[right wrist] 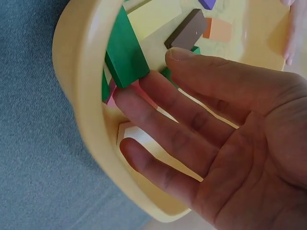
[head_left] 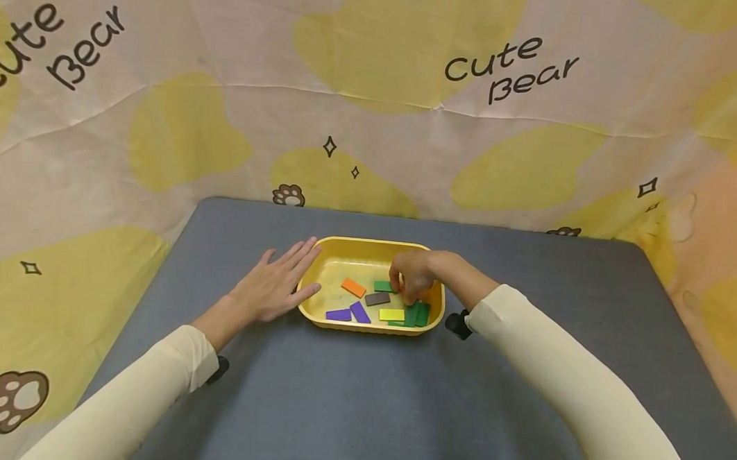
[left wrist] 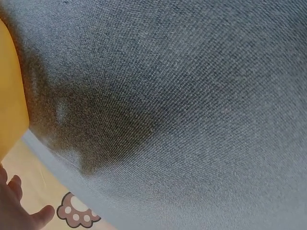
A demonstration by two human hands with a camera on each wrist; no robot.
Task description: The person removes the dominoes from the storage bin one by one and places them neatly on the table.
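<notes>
My right hand (head_left: 413, 274) reaches down inside the right part of a yellow plastic tub (head_left: 369, 329). In the right wrist view, its middle fingertips lie against a green block (right wrist: 125, 52), with the thumb apart from it. Another green block (head_left: 381, 286) shows beside the fingers in the head view, partly covered by the thumb in the wrist view. My left hand (head_left: 278, 281) is spread with straight fingers at the tub's left rim. Around the right hand lie a yellow block (head_left: 392, 315), a dark brown block (head_left: 377, 299) and a white block (right wrist: 134, 132).
Farther left in the tub are an orange block (head_left: 353, 287) and two purple blocks (head_left: 339, 315). A pink block (right wrist: 141, 93) shows partly under the right fingers. The tub stands on a grey cloth-covered table (head_left: 346, 409), with a printed curtain (head_left: 377, 64) behind it.
</notes>
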